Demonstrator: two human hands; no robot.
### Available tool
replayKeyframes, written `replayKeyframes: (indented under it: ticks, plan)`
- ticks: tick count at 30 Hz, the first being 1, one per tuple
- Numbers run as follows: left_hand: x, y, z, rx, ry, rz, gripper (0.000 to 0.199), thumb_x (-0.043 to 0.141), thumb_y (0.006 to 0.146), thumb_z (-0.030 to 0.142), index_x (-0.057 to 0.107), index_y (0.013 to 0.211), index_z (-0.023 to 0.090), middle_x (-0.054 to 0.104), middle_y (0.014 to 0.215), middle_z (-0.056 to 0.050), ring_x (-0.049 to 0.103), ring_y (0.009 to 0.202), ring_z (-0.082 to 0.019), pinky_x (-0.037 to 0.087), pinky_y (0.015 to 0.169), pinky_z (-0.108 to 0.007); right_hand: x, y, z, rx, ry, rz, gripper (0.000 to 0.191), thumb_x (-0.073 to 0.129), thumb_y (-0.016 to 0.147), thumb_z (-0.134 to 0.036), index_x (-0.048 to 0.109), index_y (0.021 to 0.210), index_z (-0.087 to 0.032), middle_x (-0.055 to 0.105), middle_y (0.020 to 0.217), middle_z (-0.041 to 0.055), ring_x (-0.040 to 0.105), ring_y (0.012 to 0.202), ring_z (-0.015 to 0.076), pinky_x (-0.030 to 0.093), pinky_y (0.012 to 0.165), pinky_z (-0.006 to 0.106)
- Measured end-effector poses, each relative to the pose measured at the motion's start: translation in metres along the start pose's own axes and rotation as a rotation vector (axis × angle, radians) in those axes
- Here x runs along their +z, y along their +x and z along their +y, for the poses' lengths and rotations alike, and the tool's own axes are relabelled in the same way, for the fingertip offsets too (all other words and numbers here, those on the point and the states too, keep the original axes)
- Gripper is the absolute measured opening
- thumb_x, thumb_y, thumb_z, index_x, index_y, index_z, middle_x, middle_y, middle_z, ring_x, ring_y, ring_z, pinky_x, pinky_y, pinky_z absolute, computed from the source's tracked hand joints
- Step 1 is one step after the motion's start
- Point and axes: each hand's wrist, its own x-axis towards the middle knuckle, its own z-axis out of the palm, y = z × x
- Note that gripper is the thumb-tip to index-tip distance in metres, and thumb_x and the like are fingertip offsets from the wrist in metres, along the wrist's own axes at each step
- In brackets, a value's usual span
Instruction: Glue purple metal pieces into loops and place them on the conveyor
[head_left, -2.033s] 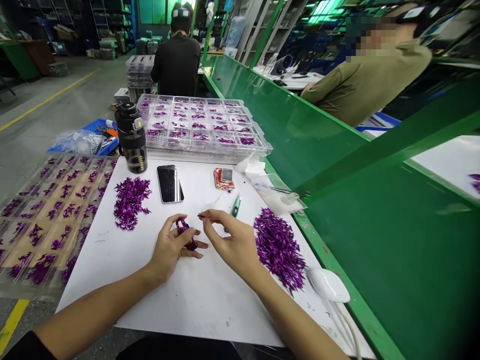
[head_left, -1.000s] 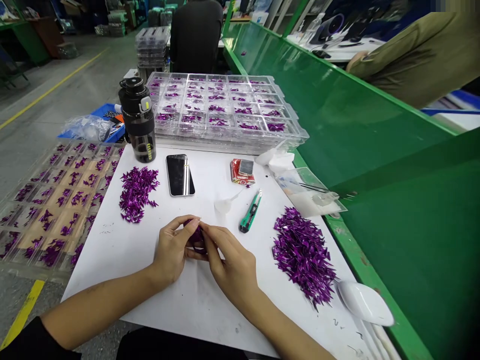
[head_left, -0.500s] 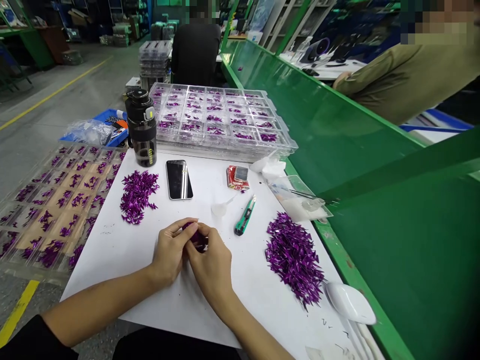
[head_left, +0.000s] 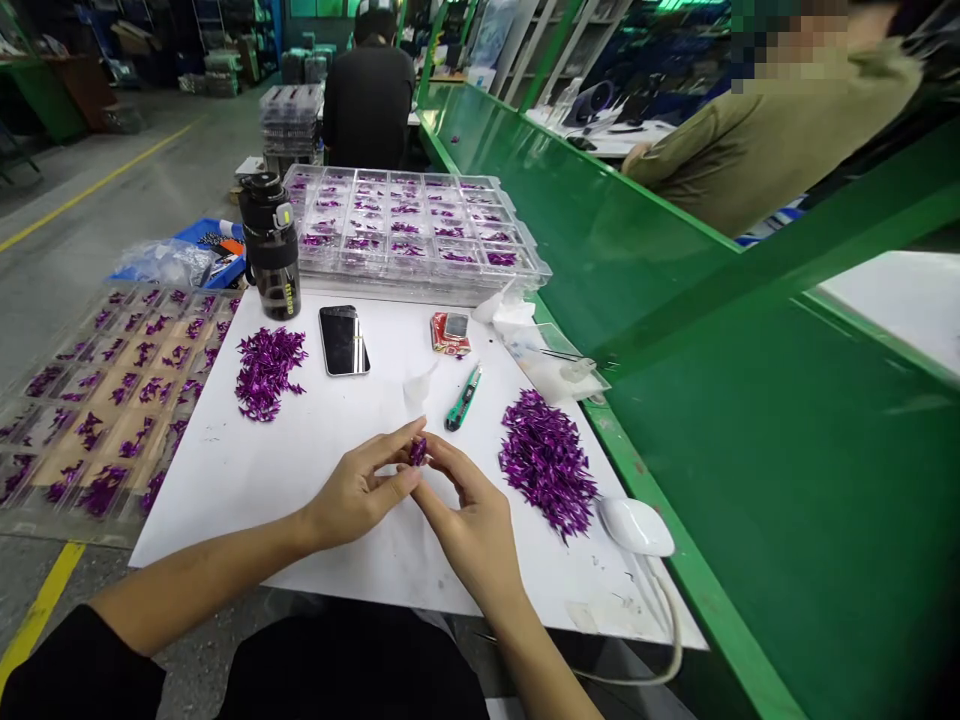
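Observation:
Several small shiny purple pieces (head_left: 418, 452) are pinched in a little bunch between the fingertips of both hands, above the white tabletop. My left hand (head_left: 361, 492) is closed on them from the left, thumb below and fingers above. From the right, my right hand (head_left: 474, 510) meets it with thumb and fingertips closed on the same bunch. A large heap of purple pointed pieces (head_left: 546, 462) lies to the right of my hands, and a smaller purple heap (head_left: 268, 372) to the left. Just beyond the fingertips are a green box cutter (head_left: 463, 400) and a whitish scoop (head_left: 417, 388).
A black phone (head_left: 344, 342), a dark bottle (head_left: 271, 250) and a red packet (head_left: 450, 335) stand farther back. Behind them is a clear compartment tray (head_left: 420, 265). Another compartment tray (head_left: 112, 400) lies left. A white lamp head (head_left: 637, 527) and green partition (head_left: 712, 420) border the right. Two people sit beyond.
My hands have moved slightly right and opened out a little, so the purple pieces between the fingertips show more clearly. The whole view has shifted a little.

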Motion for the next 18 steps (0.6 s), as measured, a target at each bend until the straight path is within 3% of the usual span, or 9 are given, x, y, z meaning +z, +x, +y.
replayKeyframes:
  ticks: [2, 5, 9, 12, 14, 18]
  plan:
    - [-0.002, -0.001, -0.003, 0.023, 0.055, -0.025, 0.046, 0.079, 0.087, 0.031, 0.076, 0.132, 0.03, 0.069, 0.125, -0.009, 0.066, 0.121, -0.029, 0.065, 0.097, -0.043, -0.019, -0.004, -0.003, -0.008, 0.026, -0.139, 0.049, 0.075, 0.091, -0.048, 0.072, 0.134, -0.026, 0.07, 0.141, 0.0103, 0.072, 0.122, 0.0303, 0.061, 0.106, 0.048]
    - [-0.002, 0.001, -0.006, -0.015, 0.066, 0.053, 0.043, 0.082, 0.082, 0.03, 0.078, 0.125, 0.024, 0.07, 0.117, -0.009, 0.067, 0.11, -0.026, 0.069, 0.082, -0.037, -0.039, 0.007, -0.005, 0.027, 0.025, -0.281, 0.05, 0.076, 0.09, -0.053, 0.074, 0.131, -0.026, 0.072, 0.137, 0.0105, 0.072, 0.121, 0.032, 0.064, 0.101, 0.047]
    - [-0.002, 0.003, -0.004, -0.064, 0.116, 0.188, 0.046, 0.083, 0.081, 0.03, 0.074, 0.125, 0.02, 0.073, 0.102, -0.007, 0.067, 0.094, -0.021, 0.066, 0.069, -0.031, -0.049, 0.049, 0.007, 0.156, -0.091, -0.125, 0.044, 0.07, 0.09, -0.059, 0.078, 0.108, -0.02, 0.08, 0.115, 0.0141, 0.078, 0.103, 0.0315, 0.066, 0.093, 0.048]
    - [-0.003, 0.005, -0.001, -0.089, 0.145, 0.26, 0.042, 0.084, 0.079, 0.026, 0.073, 0.119, 0.018, 0.075, 0.094, -0.005, 0.068, 0.082, -0.016, 0.063, 0.072, -0.03, -0.04, 0.081, 0.02, 0.161, -0.171, -0.032, 0.056, 0.071, 0.085, -0.058, 0.071, 0.124, -0.018, 0.076, 0.124, 0.0164, 0.075, 0.111, 0.0339, 0.061, 0.101, 0.054]
    - [-0.004, 0.006, -0.001, -0.105, 0.138, 0.285, 0.037, 0.084, 0.079, 0.025, 0.072, 0.113, 0.017, 0.074, 0.089, -0.004, 0.067, 0.076, -0.015, 0.062, 0.071, -0.029, -0.027, 0.098, 0.027, 0.125, -0.203, -0.063, 0.066, 0.072, 0.082, -0.057, 0.064, 0.135, -0.018, 0.073, 0.132, 0.0168, 0.072, 0.116, 0.0345, 0.059, 0.104, 0.056]
    - [-0.006, 0.008, -0.001, -0.147, 0.042, 0.281, 0.035, 0.08, 0.082, 0.031, 0.067, 0.111, 0.016, 0.067, 0.078, 0.0, 0.064, 0.063, -0.014, 0.06, 0.058, -0.029, -0.001, 0.115, 0.027, 0.034, -0.208, -0.233, 0.046, 0.07, 0.083, -0.051, 0.069, 0.118, -0.022, 0.076, 0.126, 0.0117, 0.075, 0.109, 0.0317, 0.058, 0.103, 0.052]
